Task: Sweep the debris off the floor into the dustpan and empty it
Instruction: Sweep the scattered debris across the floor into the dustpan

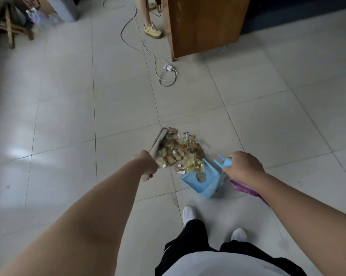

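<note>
Left hand (148, 164) wrapped round grey hand brush (159, 141), its head touching brown-yellow scrap debris pile (185, 154) mid-frame. Right hand (242, 166) grips light blue plastic dustpan (206, 186) handle, pan mouth against pile, scraps inside.

Debris (183, 152) lies between brush (159, 141), left, and dustpan (200, 182), right.

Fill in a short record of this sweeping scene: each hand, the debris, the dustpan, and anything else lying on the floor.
left hand: grips the brush
right hand: grips the dustpan's handle
debris: piled on the tiles between brush and dustpan
dustpan: blue, on the floor, a few scraps inside
also on floor: white charger
</note>
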